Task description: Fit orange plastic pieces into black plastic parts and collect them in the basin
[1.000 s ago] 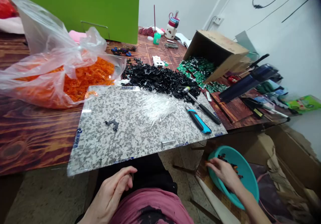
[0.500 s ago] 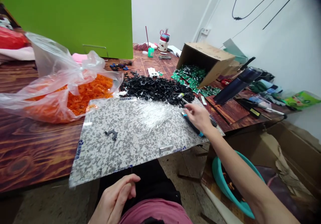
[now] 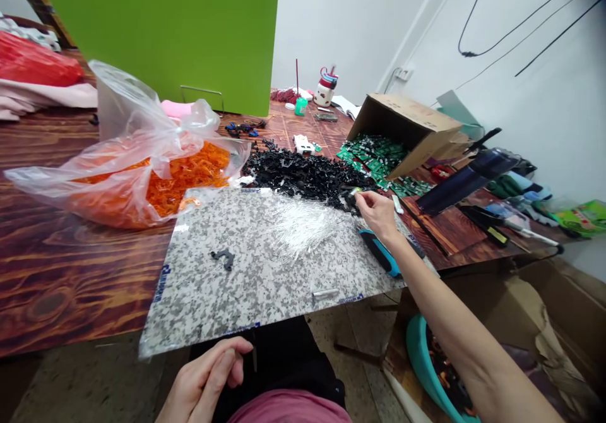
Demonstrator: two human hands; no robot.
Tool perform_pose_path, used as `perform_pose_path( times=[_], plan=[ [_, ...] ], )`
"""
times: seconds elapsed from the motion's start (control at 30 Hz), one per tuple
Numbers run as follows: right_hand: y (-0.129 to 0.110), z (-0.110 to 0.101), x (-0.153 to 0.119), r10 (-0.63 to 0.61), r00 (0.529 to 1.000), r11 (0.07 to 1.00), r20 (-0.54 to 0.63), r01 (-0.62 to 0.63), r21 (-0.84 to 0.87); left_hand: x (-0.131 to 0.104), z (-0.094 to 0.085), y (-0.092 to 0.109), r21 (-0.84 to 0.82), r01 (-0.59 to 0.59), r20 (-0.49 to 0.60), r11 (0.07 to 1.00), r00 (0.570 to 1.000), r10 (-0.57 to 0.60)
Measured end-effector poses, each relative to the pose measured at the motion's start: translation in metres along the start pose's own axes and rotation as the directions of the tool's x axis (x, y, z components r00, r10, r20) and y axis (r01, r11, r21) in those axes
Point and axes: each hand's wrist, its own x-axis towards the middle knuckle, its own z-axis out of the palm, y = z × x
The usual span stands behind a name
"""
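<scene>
My right hand point(image 3: 376, 213) reaches over the far right of a speckled grey board point(image 3: 189, 309). Its fingertips are pinched at a small rod with a yellow end point(image 3: 355, 191), beside a heap of small black plastic parts point(image 3: 307, 173). Below that hand lies a tool with blue-and-black handles point(image 3: 381, 252), partly hidden by the wrist. My left hand point(image 3: 208, 375) is curled closed above my lap, and nothing shows in it. Thin clear strands point(image 3: 303, 227) are piled mid-board. One black curved part point(image 3: 224, 259) and a small silvery tube point(image 3: 326, 293) lie on the board.
A clear plastic bag point(image 3: 142, 177) of orange pieces stands left of the board. Behind it rises a green panel point(image 3: 165, 31). A tipped cardboard box point(image 3: 421, 117) spills green circuit boards point(image 3: 374, 154). On the right lies a dark blue flask point(image 3: 466, 183); a turquoise basin point(image 3: 419, 360) is below.
My right hand has moved slightly away from me, up to the rod, and its fingers now meet it. My left hand stays curled near my lap. The view has shifted left.
</scene>
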Motion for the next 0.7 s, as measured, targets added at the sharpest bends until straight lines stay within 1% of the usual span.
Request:
perform_pose_path(
  times=[0.07, 0.13, 0.23, 0.3, 0.37, 0.4, 0.43, 0.47, 0.5, 0.53, 0.57, 0.6, 0.63, 0.7],
  plan=[
    [-0.009, -0.002, -0.01, 0.053, 0.998, 0.991, 0.019, -0.055, 0.123, 0.005, 0.004, 0.004, -0.054, -0.007, 0.003, 0.999, 1.0, 0.007],
    [-0.024, 0.0, -0.024, 0.075, 0.993, 0.965, 0.088, -0.094, 0.245, 0.01, 0.008, 0.01, -0.115, 0.001, 0.013, 0.993, 1.0, 0.001],
    [-0.053, 0.007, -0.051, 0.061, 0.976, 0.912, 0.211, -0.141, 0.386, 0.017, 0.014, 0.021, -0.195, -0.011, 0.04, 0.981, 0.999, 0.019],
    [-0.075, 0.011, -0.069, 0.033, 0.943, 0.856, 0.33, -0.197, 0.477, 0.02, 0.017, 0.026, -0.241, -0.014, 0.052, 0.97, 0.998, 0.027],
    [-0.094, 0.014, -0.084, -0.012, 0.893, 0.796, 0.449, -0.264, 0.545, 0.021, 0.019, 0.03, -0.272, -0.003, 0.035, 0.962, 0.999, 0.013],
    [-0.103, 0.015, -0.092, -0.038, 0.872, 0.777, 0.488, -0.281, 0.563, 0.022, 0.02, 0.031, -0.28, 0.003, 0.02, 0.96, 1.0, 0.003],
    [-0.11, 0.016, -0.099, -0.067, 0.864, 0.775, 0.499, -0.27, 0.572, 0.022, 0.02, 0.032, -0.283, 0.013, 0.002, 0.959, 1.0, -0.013],
    [-0.117, 0.017, -0.106, -0.1, 0.871, 0.793, 0.481, -0.222, 0.567, 0.022, 0.021, 0.032, -0.286, 0.019, -0.021, 0.958, 0.999, -0.026],
    [-0.123, 0.018, -0.113, -0.148, 0.882, 0.822, 0.448, -0.142, 0.552, 0.021, 0.022, 0.032, -0.286, 0.019, -0.046, 0.958, 0.998, -0.033],
    [-0.128, 0.02, -0.121, -0.212, 0.89, 0.846, 0.405, -0.04, 0.532, 0.021, 0.022, 0.032, -0.282, 0.013, -0.071, 0.959, 0.997, -0.034],
    [-0.133, 0.022, -0.129, -0.289, 0.887, 0.856, 0.359, 0.073, 0.511, 0.02, 0.023, 0.032, -0.278, 0.003, -0.095, 0.961, 0.995, -0.03],
    [-0.138, 0.026, -0.136, -0.368, 0.873, 0.852, 0.32, 0.179, 0.493, 0.02, 0.024, 0.032, -0.27, -0.005, -0.114, 0.963, 0.993, -0.027],
    [-0.142, 0.029, -0.144, -0.439, 0.849, 0.835, 0.293, 0.266, 0.482, 0.02, 0.025, 0.033, -0.256, -0.01, -0.126, 0.966, 0.992, -0.023],
    [-0.148, 0.038, -0.156, -0.543, 0.795, 0.789, 0.27, 0.373, 0.488, 0.021, 0.026, 0.033, -0.224, -0.009, -0.148, 0.975, 0.989, -0.025]
  ],
)
